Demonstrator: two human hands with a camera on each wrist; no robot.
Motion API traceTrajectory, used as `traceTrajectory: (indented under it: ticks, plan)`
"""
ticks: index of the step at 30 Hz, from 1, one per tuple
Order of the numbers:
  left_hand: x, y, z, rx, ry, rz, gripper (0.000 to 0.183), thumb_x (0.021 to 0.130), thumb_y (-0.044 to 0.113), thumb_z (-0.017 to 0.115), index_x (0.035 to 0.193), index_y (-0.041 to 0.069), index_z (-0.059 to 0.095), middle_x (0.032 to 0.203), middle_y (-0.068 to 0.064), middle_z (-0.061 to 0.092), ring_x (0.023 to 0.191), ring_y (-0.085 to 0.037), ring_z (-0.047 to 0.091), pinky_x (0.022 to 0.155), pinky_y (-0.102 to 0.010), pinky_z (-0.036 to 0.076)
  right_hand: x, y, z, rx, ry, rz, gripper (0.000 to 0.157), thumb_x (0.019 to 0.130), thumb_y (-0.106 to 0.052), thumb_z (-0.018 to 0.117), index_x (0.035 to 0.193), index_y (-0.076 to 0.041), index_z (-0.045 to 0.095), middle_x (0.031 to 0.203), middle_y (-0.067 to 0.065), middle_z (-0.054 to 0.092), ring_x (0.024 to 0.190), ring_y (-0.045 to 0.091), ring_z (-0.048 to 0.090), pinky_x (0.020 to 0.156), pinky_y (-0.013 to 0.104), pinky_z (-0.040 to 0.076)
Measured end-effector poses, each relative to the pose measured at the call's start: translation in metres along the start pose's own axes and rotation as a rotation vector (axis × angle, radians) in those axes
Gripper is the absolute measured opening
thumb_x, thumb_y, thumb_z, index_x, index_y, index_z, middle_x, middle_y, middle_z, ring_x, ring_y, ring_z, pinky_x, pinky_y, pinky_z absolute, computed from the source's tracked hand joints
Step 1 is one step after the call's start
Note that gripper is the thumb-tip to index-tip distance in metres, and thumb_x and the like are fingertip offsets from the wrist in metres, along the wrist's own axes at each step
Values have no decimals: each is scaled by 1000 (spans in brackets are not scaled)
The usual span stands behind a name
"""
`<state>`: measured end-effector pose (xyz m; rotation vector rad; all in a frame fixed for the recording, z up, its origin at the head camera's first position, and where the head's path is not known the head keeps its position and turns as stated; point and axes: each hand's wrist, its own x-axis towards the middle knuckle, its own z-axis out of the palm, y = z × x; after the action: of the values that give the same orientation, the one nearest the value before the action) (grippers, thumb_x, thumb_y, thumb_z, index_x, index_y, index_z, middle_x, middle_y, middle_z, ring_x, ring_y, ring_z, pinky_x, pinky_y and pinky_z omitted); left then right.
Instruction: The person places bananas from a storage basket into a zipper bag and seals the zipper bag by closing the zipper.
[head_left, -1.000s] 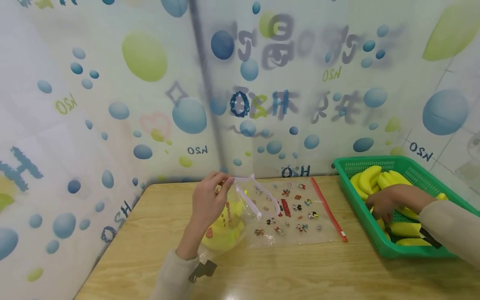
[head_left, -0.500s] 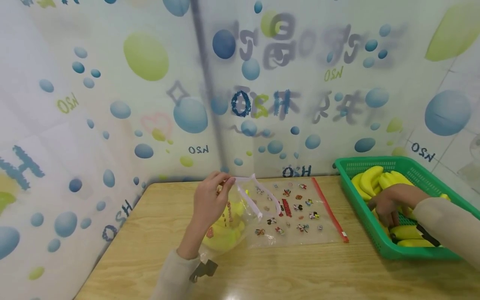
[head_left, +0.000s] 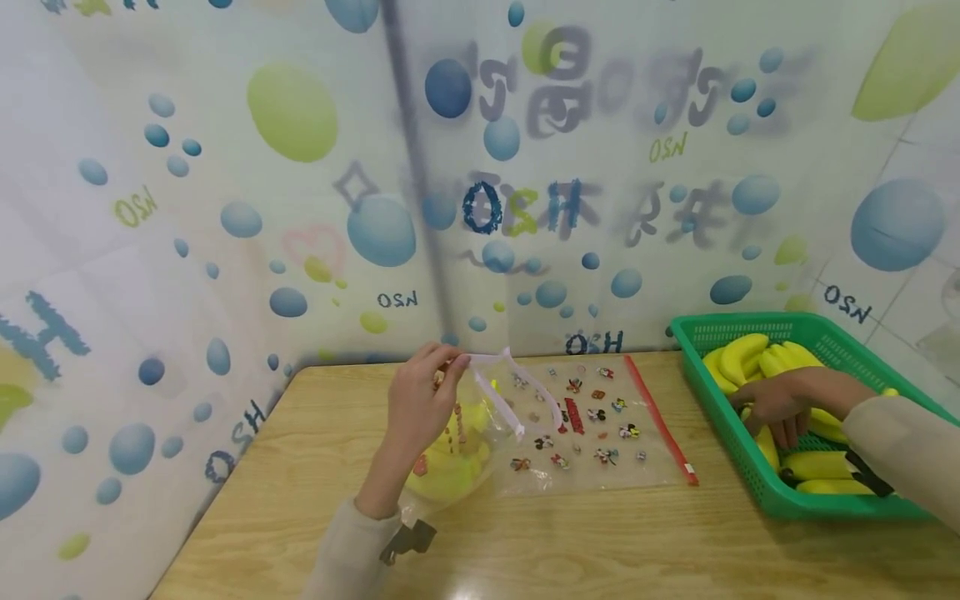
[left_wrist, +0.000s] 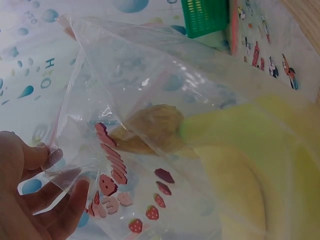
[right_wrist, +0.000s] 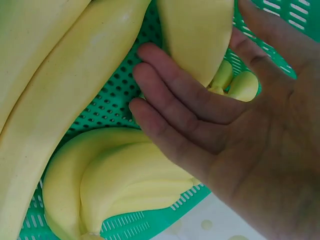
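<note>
In the head view my left hand (head_left: 423, 400) pinches the edge of a clear zip bag (head_left: 504, 408), whose pale strip stands apart as an opening. Yellow bananas (head_left: 450, 467) show through the bag's printed plastic; the left wrist view shows a brown stem end (left_wrist: 152, 129) among them. To the right, my right hand (head_left: 776, 404) reaches into a green basket (head_left: 772, 504) of bananas. Its thumb and fingers lie on either side of a banana (right_wrist: 197, 37), seen in the right wrist view, with fingertips across its lower end.
A second clear zip bag (head_left: 600, 433) with cartoon prints and a red slider strip (head_left: 660, 421) lies flat between the first bag and the basket. More bananas (head_left: 742, 358) fill the basket's far side. A patterned curtain (head_left: 525, 167) hangs behind the wooden table (head_left: 570, 542).
My right hand has shifted slightly up and left in the basket, and a banana now shows under its fingers. The left hand keeps its pinch on the bag edge.
</note>
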<state>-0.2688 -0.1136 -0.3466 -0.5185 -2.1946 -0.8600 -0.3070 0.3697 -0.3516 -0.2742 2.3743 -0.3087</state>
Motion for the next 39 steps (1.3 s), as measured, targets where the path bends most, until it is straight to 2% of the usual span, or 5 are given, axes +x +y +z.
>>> traceTrajectory:
  ticks: [7, 12, 23, 32, 39]
  plan:
    - [1, 1, 0, 2, 11, 2, 20, 97, 29, 57, 90, 15, 71, 86, 3, 68, 71, -8, 60, 55, -21, 44, -13, -4, -4, 26, -22, -8, 43, 86, -29, 65, 125, -16, 53, 68, 3, 50, 59, 16, 49, 55, 31, 47]
    - [3, 0, 0, 4, 23, 8, 21, 97, 29, 58, 89, 15, 70, 85, 3, 68, 71, -8, 60, 55, -21, 44, -24, -3, -14, 27, -36, -11, 28, 82, -19, 70, 104, -18, 52, 94, 11, 48, 71, 21, 51, 59, 37, 52]
    - [-1, -2, 1, -7, 5, 0, 20, 97, 28, 57, 90, 14, 70, 87, 3, 68, 74, -9, 61, 59, -24, 45, -50, 2, -31, 128, 3, -73, 50, 87, -9, 61, 136, -11, 50, 140, 40, 24, 75, 22, 52, 53, 29, 47]
    - [-1, -1, 0, -6, 4, -6, 20, 97, 29, 57, 89, 15, 70, 87, 3, 68, 73, -8, 60, 59, -24, 45, -64, 5, -50, 66, 58, -125, 53, 92, -20, 61, 132, 11, 45, 125, 43, 44, 87, 24, 66, 64, 37, 55]
    - [-1, -1, 0, -7, 4, 2, 20, 97, 29, 57, 89, 16, 70, 86, 3, 67, 72, -9, 60, 58, -24, 45, -83, -7, -67, -24, 195, -191, 50, 86, -23, 69, 122, 9, 57, 110, 10, 66, 77, 11, 63, 65, 29, 54]
